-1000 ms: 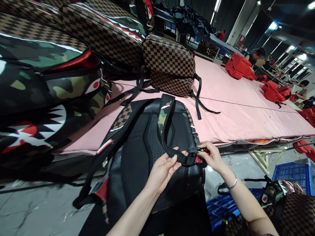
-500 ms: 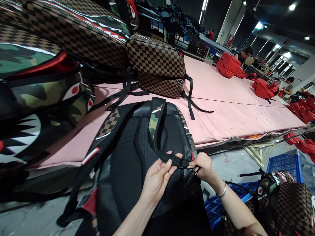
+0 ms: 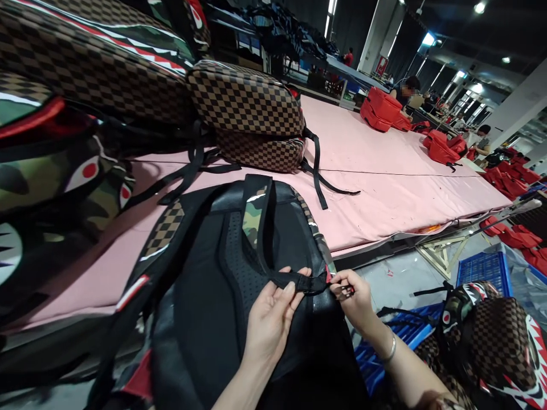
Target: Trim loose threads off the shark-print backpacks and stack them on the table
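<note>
A backpack [image 3: 200, 296] with a black padded back lies in front of me, its back panel facing up. Its shoulder strap [image 3: 252, 222], camouflage on one side, runs down to my left hand [image 3: 273, 319], which pinches the black strap end between thumb and fingers. Close by on the right, at the bag's lower side edge by a small red tab [image 3: 328, 274], my right hand [image 3: 355, 299] is closed around small black snips [image 3: 347, 291], mostly hidden by the fingers. The right fingertips are at the strap's end; whether they also pinch it is unclear.
Checkered and camouflage backpacks [image 3: 245, 99] are piled at left on the pink-covered table [image 3: 384, 188]. Red bags [image 3: 380, 108] lie farther along it. Below right, blue crates [image 3: 485, 272] stand near another checkered backpack [image 3: 502, 336]. People work in the background.
The view has shifted slightly, so the table and piled bags appear farther left. My right hand has turned and drawn slightly away from the strap end; my left hand keeps its pinch.
</note>
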Demonstrator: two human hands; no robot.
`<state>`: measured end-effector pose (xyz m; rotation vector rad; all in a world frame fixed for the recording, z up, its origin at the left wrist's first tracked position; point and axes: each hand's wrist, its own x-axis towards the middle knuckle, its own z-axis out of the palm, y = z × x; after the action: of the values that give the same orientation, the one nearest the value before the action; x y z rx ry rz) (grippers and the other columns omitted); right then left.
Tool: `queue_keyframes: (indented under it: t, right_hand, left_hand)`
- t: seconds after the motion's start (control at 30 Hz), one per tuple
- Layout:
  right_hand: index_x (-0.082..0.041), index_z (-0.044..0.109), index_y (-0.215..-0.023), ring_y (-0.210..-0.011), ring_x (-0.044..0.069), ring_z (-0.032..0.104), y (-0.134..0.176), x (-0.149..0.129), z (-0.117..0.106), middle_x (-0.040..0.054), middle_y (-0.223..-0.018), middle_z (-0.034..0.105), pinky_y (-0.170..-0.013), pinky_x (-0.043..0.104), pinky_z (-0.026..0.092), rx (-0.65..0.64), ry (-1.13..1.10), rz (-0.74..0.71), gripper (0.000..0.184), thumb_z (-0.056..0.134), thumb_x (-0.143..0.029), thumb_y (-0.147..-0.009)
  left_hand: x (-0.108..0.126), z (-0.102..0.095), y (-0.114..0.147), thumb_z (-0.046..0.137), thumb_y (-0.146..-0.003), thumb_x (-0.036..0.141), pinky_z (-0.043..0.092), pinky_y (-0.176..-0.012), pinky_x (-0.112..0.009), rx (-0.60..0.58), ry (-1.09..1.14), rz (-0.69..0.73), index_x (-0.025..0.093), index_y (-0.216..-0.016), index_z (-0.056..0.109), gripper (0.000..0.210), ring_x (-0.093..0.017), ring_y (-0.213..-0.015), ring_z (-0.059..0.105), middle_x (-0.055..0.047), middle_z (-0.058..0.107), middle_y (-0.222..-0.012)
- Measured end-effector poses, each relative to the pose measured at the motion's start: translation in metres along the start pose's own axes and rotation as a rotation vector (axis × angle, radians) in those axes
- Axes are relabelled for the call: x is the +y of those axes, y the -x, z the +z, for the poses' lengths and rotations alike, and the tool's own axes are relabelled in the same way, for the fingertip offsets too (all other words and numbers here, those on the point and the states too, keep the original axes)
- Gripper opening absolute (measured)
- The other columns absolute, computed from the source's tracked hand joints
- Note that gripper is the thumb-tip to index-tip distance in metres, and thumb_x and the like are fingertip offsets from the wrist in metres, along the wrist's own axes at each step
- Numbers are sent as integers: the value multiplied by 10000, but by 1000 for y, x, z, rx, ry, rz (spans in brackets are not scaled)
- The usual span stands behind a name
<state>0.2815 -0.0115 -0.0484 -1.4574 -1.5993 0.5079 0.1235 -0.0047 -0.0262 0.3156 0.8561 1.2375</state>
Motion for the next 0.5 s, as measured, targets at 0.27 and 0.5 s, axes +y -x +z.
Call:
queue_keyframes:
  t: [0.27,0.5]
  right_hand:
    - [-202,618,-695,-525,130,530,-2,-21,11,-17,-578,598,-529,237,391,-3,162,152,51,599,-205,-648]
    - [-182,467,-541,-372,42,241,-7,-8,10,-89,-427,326,-375,191,187,20,-578,517,205,574,-325,-641]
  left_hand:
    - [-11,5,6,782,-594,281,435,-931,-327,-4,0,49,204,-949,532,441,-245,-1117,552,-62,708,-981]
    - [-11,5,5,790,-582,269,457,-916,-336,-38,-12,-11,206,-975,558,460,-257,-1144,529,-57,705,-994]
